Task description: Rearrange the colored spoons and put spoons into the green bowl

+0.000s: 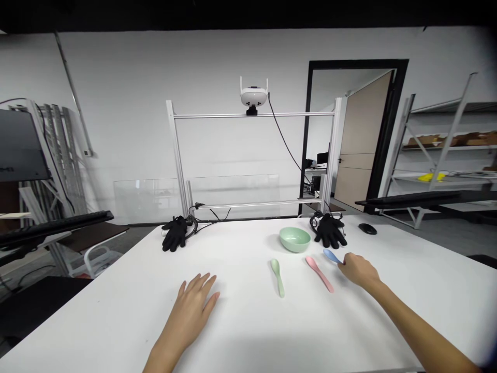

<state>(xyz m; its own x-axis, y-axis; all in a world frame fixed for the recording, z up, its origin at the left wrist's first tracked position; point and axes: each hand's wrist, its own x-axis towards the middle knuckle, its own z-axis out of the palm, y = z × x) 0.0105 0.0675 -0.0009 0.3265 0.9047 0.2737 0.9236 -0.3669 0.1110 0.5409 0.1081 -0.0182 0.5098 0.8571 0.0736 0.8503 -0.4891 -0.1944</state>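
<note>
My right hand [357, 269] is closed round the handle of a blue spoon [332, 256], whose bowl end points left and away from me. Just left of it lies a pink spoon [320, 274] on the white table [240, 331]. Further left is a light green spoon [277, 277], its handle toward me. Behind the spoons stands a green bowl [294, 239]; its inside looks bare where it shows. My left hand [194, 303] rests palm down at or just over the tabletop, fingers spread, holding nothing, with the green spoon off to its right.
Black gloves with cables lie at the back, one at the left [175, 233] and one right of the bowl [330, 230]. A black mouse [367, 228] is at the back right. A metal frame [254, 115] carrying a white device [253, 96] rises behind the table.
</note>
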